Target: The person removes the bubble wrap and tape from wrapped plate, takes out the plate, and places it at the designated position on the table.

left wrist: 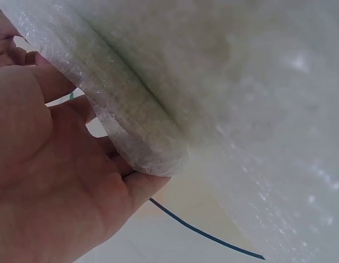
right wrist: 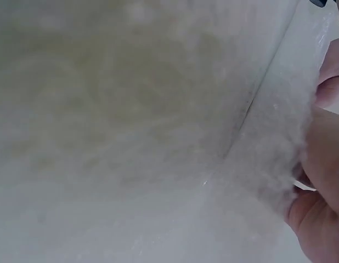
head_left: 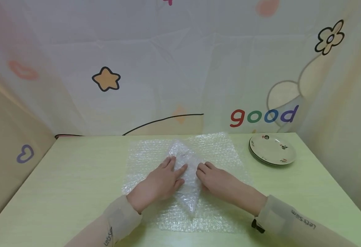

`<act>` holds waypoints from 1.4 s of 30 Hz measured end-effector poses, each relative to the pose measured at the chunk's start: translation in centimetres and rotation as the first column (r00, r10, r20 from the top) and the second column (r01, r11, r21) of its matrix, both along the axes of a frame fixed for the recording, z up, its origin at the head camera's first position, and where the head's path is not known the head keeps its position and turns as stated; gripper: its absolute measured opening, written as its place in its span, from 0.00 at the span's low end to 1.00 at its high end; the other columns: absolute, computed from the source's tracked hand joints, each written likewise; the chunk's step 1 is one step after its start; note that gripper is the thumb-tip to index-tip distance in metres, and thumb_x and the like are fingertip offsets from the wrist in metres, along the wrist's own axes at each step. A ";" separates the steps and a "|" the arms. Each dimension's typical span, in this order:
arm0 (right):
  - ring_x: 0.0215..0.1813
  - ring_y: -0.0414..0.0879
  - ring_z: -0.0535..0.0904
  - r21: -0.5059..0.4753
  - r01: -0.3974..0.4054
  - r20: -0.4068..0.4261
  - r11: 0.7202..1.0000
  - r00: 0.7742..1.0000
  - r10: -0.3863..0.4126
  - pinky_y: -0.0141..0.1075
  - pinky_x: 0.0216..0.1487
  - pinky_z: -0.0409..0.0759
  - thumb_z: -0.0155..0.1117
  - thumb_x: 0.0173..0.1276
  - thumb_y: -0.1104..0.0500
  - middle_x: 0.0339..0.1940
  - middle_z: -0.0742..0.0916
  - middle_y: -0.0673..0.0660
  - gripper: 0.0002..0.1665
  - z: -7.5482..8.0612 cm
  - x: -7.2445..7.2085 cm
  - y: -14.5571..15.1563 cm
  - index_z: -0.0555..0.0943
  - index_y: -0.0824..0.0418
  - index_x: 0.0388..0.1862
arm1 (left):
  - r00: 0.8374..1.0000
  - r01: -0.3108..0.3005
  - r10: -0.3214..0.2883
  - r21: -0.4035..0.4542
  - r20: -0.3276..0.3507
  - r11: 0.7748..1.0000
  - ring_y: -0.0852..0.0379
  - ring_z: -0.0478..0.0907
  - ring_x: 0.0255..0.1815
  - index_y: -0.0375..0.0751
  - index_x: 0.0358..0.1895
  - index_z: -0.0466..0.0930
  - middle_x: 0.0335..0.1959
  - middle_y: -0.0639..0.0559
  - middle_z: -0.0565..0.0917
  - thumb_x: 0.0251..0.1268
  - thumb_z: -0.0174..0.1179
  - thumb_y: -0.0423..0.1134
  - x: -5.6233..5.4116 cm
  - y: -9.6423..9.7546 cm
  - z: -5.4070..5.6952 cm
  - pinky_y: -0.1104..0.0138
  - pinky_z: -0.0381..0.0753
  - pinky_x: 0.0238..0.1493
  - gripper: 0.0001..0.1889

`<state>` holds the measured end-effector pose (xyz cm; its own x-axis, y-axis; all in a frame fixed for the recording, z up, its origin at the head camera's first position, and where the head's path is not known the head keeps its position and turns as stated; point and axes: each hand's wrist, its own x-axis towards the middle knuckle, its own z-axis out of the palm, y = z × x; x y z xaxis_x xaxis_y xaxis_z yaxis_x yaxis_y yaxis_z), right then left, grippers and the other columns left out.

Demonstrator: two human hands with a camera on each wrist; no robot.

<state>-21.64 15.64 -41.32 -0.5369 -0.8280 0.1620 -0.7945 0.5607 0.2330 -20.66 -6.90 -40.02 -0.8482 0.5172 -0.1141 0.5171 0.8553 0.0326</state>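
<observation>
A clear sheet of bubble wrap (head_left: pixel 217 147) lies in front of me, with corners folded inward over its middle into a long, pointed shape (head_left: pixel 190 201). My left hand (head_left: pixel 165 176) rests on the left side of this folded part, fingers spread and fairly straight. On the right side, my right hand (head_left: pixel 214 178) has its fingers curled and pinches the fold's edge. In the left wrist view, the left hand's palm (left wrist: pixel 60 170) sits beside a rounded, wrapped edge (left wrist: pixel 142 131). Bubble wrap fills most of the right wrist view, with right fingers (right wrist: pixel 326 159) along its border.
Two stacked plates (head_left: pixel 273 149) with small printed motifs sit at the table's back right. The pale green table (head_left: pixel 75 171) meets a patterned curtain (head_left: pixel 168 85) at its rear edge. Both forearms wear light sleeves (head_left: pixel 123 212).
</observation>
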 end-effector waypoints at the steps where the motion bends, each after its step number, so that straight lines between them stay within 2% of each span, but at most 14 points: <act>1: 0.47 0.53 0.77 -0.024 -0.001 0.019 1.000 1.000 0.001 0.38 0.45 0.83 0.71 0.66 0.65 0.47 0.81 0.60 0.11 0.0 -0.1 0.0 0.79 0.67 0.44 | 1.000 -0.001 0.001 0.002 -0.001 1.000 0.36 0.53 0.80 0.49 0.81 0.61 0.79 0.30 0.57 0.84 0.47 0.51 0.0 -0.1 0.0 0.53 0.55 0.78 0.29; 5: 0.44 0.51 0.76 -0.110 -0.011 0.092 0.994 0.996 0.021 0.38 0.45 0.82 0.69 0.65 0.68 0.41 0.81 0.56 0.09 0.2 -0.4 0.3 0.76 0.63 0.39 | 1.000 0.001 -0.001 0.011 0.003 1.000 0.36 0.52 0.80 0.48 0.81 0.61 0.79 0.30 0.56 0.84 0.46 0.51 0.0 -0.2 0.0 0.53 0.54 0.78 0.29; 11: 0.41 0.46 0.76 -0.156 0.030 0.218 0.987 0.976 0.005 0.36 0.43 0.81 0.70 0.66 0.68 0.35 0.80 0.50 0.10 0.4 -0.6 0.7 0.77 0.59 0.39 | 1.000 0.005 -0.005 0.029 0.015 1.000 0.36 0.51 0.81 0.48 0.81 0.60 0.80 0.30 0.55 0.85 0.46 0.51 0.0 -0.3 -0.1 0.53 0.54 0.78 0.29; 17: 0.33 0.42 0.74 -0.236 0.084 0.269 0.968 0.963 -0.018 0.34 0.38 0.81 0.71 0.66 0.68 0.30 0.80 0.47 0.11 0.5 -0.7 0.6 0.78 0.58 0.39 | 1.000 0.004 -0.005 0.042 0.020 0.999 0.35 0.51 0.81 0.48 0.81 0.60 0.80 0.30 0.55 0.84 0.46 0.51 -0.1 -0.4 -0.1 0.52 0.54 0.78 0.29; 23: 0.43 0.46 0.84 -0.278 0.066 0.270 0.958 0.963 0.012 0.40 0.48 0.85 0.70 0.68 0.67 0.41 0.88 0.53 0.13 0.6 -0.6 0.7 0.83 0.62 0.50 | 0.999 -0.008 0.006 0.042 0.032 0.999 0.36 0.50 0.81 0.49 0.82 0.60 0.80 0.30 0.54 0.84 0.46 0.52 0.0 -0.4 -0.1 0.52 0.54 0.78 0.29; 26: 0.45 0.46 0.84 -0.277 0.038 0.251 0.960 0.967 0.034 0.40 0.50 0.85 0.72 0.68 0.66 0.42 0.88 0.51 0.10 0.7 -0.7 0.9 0.87 0.60 0.47 | 0.999 -0.010 0.008 0.049 0.035 0.999 0.36 0.50 0.81 0.49 0.81 0.60 0.80 0.30 0.54 0.84 0.46 0.52 0.0 -0.4 -0.1 0.52 0.54 0.78 0.29; 33: 0.39 0.42 0.85 -0.304 -0.013 0.199 0.953 0.977 0.077 0.37 0.45 0.85 0.75 0.64 0.67 0.36 0.89 0.48 0.06 1.0 -0.6 1.1 0.89 0.58 0.39 | 0.999 -0.008 0.005 0.065 0.039 0.998 0.36 0.49 0.81 0.49 0.81 0.60 0.80 0.30 0.54 0.84 0.46 0.51 0.0 -0.5 -0.1 0.51 0.54 0.78 0.29; 42: 0.37 0.39 0.85 -0.300 -0.021 0.251 0.954 0.963 0.100 0.36 0.43 0.85 0.74 0.64 0.67 0.35 0.89 0.47 0.06 1.5 -0.5 1.9 0.89 0.57 0.37 | 0.999 -0.001 -0.003 0.075 0.041 0.997 0.35 0.49 0.81 0.48 0.82 0.60 0.80 0.30 0.53 0.85 0.46 0.51 0.0 -0.6 -0.1 0.51 0.53 0.78 0.29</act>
